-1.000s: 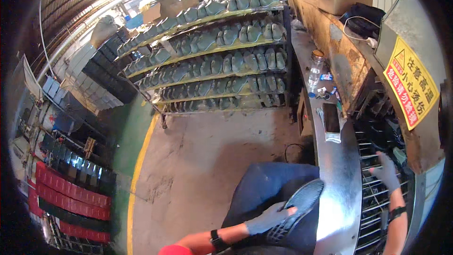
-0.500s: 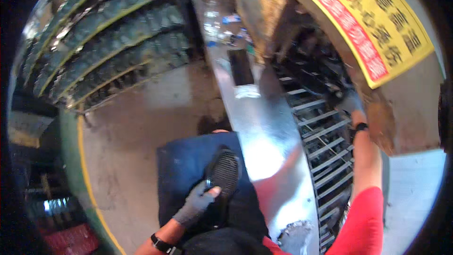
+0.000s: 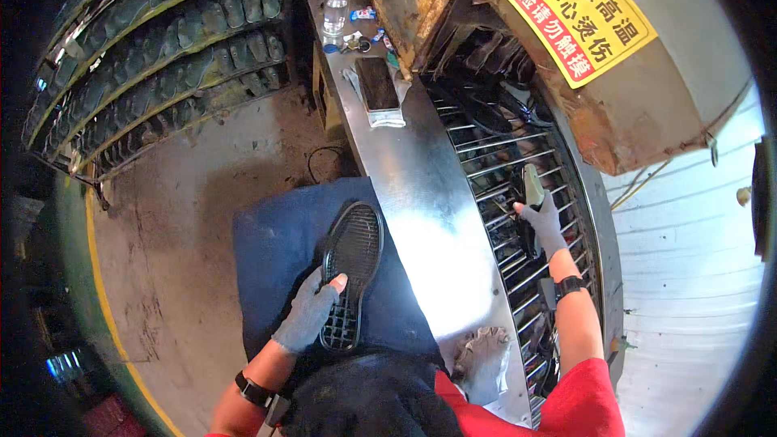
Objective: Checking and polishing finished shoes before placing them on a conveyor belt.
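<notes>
"Nearest us, what's that at the tabletop's [image 3: 421, 202] near end?"

"A crumpled, pale grey cloth [image 3: 483, 360]. Left of it, beside the tabletop's left edge, the blue cloth [image 3: 275, 231] covers the person's lap, and the black sole [image 3: 356, 251] rests over it, gridded face up. The left grip [image 3: 310, 313] has it by the side, thumb over the rim. Half a second ago it was blurred; now it shows clearly."

"And the right grip [image 3: 548, 225]?"

"That's the big change. A second ago its fingers were spread beside the hood [image 3: 639, 113]. Now it's back nearer us, closed round a pale-toed shoe piece [image 3: 532, 184] above the metal bars [image 3: 508, 261] along the tabletop's right edge."

"Anything moved farther off?"

"No, the dark phone [image 3: 376, 85] still lies toward the far end, with the clear bottle [image 3: 338, 2] beyond it. Past the left edge stands the same rack [image 3: 289, 32] of shoes."
</notes>
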A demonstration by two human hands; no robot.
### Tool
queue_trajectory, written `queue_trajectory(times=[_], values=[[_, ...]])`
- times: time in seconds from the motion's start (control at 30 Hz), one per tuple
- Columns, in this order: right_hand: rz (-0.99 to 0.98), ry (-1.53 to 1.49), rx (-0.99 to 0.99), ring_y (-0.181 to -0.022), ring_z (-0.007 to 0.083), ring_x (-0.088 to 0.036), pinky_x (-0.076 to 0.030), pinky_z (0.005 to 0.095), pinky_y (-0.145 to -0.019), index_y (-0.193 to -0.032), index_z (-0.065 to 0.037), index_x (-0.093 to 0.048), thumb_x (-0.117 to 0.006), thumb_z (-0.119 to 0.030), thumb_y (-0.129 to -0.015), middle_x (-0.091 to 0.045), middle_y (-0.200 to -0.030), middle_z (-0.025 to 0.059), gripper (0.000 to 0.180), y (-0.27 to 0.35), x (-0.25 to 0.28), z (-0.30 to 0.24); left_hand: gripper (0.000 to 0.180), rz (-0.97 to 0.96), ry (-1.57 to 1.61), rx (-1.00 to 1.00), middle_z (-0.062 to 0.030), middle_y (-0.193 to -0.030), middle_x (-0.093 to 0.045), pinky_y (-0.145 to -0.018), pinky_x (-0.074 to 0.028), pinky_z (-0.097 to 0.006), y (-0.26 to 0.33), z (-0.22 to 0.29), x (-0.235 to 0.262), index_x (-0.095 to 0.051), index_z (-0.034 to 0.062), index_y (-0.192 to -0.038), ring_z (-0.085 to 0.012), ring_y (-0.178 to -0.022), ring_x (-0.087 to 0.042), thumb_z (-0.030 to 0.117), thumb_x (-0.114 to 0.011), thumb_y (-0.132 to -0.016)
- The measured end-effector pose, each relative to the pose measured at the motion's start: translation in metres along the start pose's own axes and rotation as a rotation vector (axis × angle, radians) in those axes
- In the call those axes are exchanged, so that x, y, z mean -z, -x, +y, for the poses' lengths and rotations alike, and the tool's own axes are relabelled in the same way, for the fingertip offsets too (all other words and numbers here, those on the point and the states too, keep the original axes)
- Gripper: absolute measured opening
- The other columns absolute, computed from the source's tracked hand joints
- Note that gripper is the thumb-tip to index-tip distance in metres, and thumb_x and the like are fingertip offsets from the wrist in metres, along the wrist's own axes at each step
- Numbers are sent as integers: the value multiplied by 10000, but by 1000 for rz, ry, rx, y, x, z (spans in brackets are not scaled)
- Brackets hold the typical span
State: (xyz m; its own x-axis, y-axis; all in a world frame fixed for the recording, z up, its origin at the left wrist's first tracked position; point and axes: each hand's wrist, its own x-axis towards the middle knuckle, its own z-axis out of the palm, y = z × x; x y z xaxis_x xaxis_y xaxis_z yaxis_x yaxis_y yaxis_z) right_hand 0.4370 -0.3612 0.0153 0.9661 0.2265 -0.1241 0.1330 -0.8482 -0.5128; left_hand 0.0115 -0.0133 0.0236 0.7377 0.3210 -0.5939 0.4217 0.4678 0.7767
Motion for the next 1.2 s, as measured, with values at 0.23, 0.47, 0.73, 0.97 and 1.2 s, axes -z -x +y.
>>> queue_trajectory(times=[0.23,0.47,0.73,0.97,1.2], values=[[-63,-305,20,-991,209,-692,-529,348,-896,-1337,0,-647,-946,-275,-720,-744,-1146,102,739,18,-1,-13,410,69,-60,-136,-62,-1109,-665,-942,-501,-321,8,-30,16,-636,31,-1339,-132,-1013,-606,317,-628,-1045],[-563,181,1059,-1405,295,-551,-413,436,-1187,-1462,-110,-578,-908,-182,-648,-624,-1448,103,881,142,39,-196,420,34,-283,-733,-135,-1380,-657,-1102,-475,-343,18,43,9,-584,-25,-1431,-205,-1286,-616,225,-565,-1094],[-533,48,1464,-1397,264,-560,-436,423,-1193,-1431,-122,-592,-680,-176,-927,-591,-1472,119,515,243,-11,-280,845,-320,361,-435,-198,-1415,-616,-1146,-502,-477,33,77,10,-383,21,-1576,-325,-1324,-618,574,-655,-999],[-1040,-1225,-204,-1148,227,-702,-571,378,-1024,-1476,10,-539,-570,-605,-1037,-702,-1304,152,756,301,-71,-245,822,-507,528,-468,-185,-1429,-613,-1147,-505,-460,31,86,0,-378,9,-1576,-323,-1285,-639,573,-606,-1023],[-1133,-1344,-240,-1071,451,-730,-598,522,-992,-1434,107,-504,-621,-656,-958,-686,-1235,336,907,269,-73,-227,549,-59,-122,-516,-126,-1315,-669,-1075,-487,-367,-36,85,-8,-490,27,-1478,-241,-1178,-639,386,-572,-1071]])
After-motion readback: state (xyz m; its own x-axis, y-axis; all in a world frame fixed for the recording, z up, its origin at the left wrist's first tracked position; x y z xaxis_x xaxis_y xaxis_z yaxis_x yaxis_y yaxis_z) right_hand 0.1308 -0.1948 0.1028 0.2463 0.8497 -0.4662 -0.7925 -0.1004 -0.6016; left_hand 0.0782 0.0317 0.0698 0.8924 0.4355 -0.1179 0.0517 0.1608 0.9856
